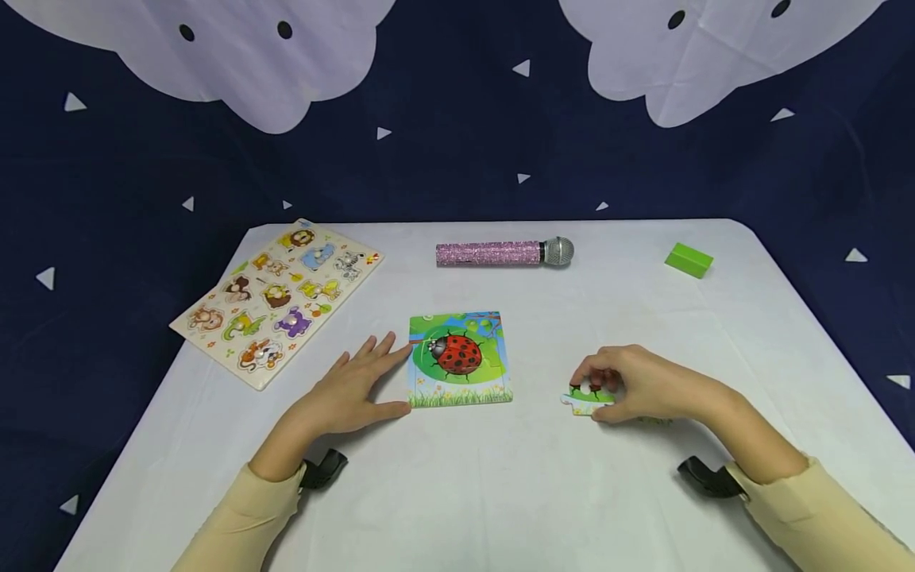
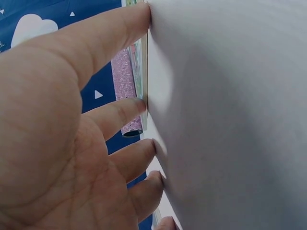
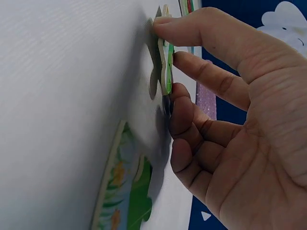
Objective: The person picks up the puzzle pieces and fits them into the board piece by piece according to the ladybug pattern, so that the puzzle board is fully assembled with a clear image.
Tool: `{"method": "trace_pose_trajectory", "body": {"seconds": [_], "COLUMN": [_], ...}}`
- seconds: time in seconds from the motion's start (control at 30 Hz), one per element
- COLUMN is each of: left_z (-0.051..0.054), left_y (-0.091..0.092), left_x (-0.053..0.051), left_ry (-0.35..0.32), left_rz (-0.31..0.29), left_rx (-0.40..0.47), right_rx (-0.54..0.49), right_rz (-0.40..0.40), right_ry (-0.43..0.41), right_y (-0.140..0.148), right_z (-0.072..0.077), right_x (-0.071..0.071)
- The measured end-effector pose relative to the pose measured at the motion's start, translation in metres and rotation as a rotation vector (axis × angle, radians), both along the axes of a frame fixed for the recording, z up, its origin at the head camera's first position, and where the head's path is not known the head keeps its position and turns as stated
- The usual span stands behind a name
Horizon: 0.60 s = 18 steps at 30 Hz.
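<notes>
A square ladybug jigsaw puzzle [image 1: 457, 357] lies in the middle of the white table. My left hand [image 1: 353, 385] is spread beside it, fingers extended, with thumb and index fingertip at its left edge. To the right, my right hand [image 1: 636, 385] pinches a puzzle piece [image 1: 581, 407] between thumb and fingers. In the right wrist view this puzzle piece [image 3: 166, 72] stands slightly off the tabletop, above its own shadow. A second puzzle piece [image 3: 117, 187], green and blue with orange flowers, lies on the table below that hand; the head view mostly hides it.
An animal peg puzzle board [image 1: 275, 302] lies aslant at the back left. A glittery pink microphone [image 1: 493, 253] is behind the ladybug puzzle, and a green block [image 1: 689, 260] sits at the back right. A dark blue patterned cloth [image 1: 457, 103] hangs behind the table.
</notes>
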<state>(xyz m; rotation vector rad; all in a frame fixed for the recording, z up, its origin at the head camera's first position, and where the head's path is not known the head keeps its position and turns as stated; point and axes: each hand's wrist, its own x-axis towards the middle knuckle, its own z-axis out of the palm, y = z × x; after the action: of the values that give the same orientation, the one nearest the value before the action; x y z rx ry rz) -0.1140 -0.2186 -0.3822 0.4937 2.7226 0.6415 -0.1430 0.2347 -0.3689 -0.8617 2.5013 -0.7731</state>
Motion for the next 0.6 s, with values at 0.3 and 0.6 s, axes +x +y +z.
{"method": "trace_pose_trajectory", "body": {"seconds": [0.3, 0.6], "left_z": [0.004, 0.003], "left_y": [-0.001, -0.003], "left_x": [-0.001, -0.006], "left_ry": [-0.016, -0.005], "left_rz": [-0.01, -0.023], "left_rx": [-0.013, 0.014], "right_rx": [-0.015, -0.021], "right_rz": [0.046, 0.083], "right_ry": [0.034, 0.059], "right_y": [-0.015, -0.028], "right_z": [0.001, 0.004], "right_x": [-0.006, -0.013]}}
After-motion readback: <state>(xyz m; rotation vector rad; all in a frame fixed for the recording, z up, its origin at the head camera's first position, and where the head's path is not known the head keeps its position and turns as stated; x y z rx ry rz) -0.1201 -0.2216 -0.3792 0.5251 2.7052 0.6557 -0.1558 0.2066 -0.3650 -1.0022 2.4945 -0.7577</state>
